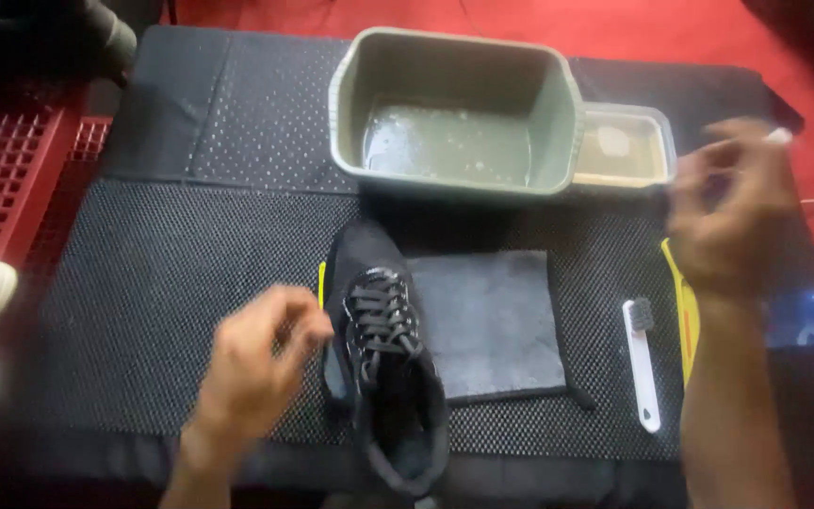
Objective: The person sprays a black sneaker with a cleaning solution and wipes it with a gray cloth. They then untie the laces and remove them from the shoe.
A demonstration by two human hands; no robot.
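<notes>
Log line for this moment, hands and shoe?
left hand: touching black shoe | right hand: raised, pinching small white item, blurred | brush: on mat

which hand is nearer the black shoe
Left. The left hand is right beside the shoe, at its laces; the right hand is far off, raised near the small tray.

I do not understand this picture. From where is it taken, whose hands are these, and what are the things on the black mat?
There is no machine here: one camera worn on a person's head looks down at that person's two bare hands. The left hand touches the side of a black laced shoe, which lies partly on a grey cloth. The right hand is raised and blurred; it pinches something small and white that I cannot identify. On the black dotted mat also stand a grey-green tub with a little soapy water, a small clear container beside it, and a white brush.
</notes>
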